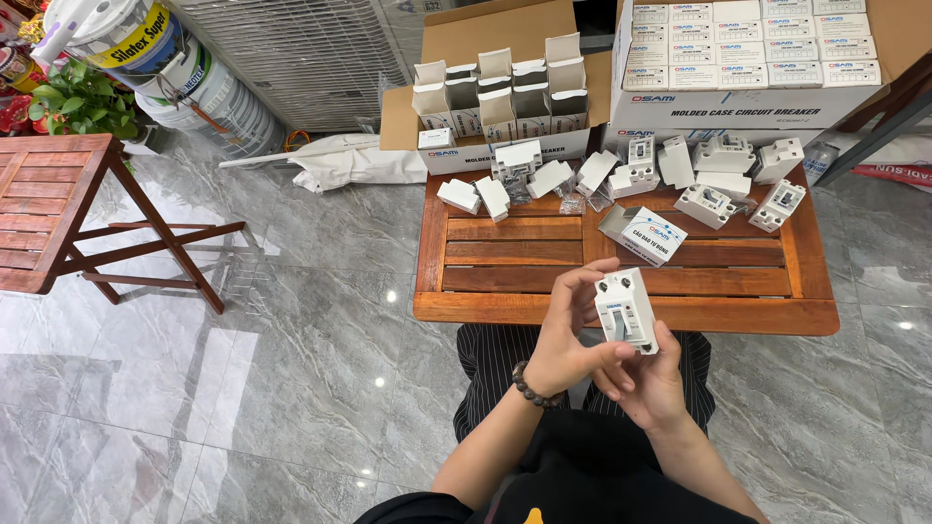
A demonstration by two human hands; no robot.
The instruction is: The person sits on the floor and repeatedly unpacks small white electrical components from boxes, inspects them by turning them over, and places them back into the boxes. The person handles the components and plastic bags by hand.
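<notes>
Currently both hands grasp one white circuit breaker (626, 311), held upright over the person's lap just off the near edge of the wooden desk (621, 312). The left hand (563, 340) clasps its side from nine o'clock; the right hand (649, 383) supports it from six o'clock. At twelve o'clock a small printed box (643, 234) lies on the slats, with bare wood between it and the near edge. Farther back, loose white breakers (707, 204) crowd the far edge beside an open carton (485, 97).
</notes>
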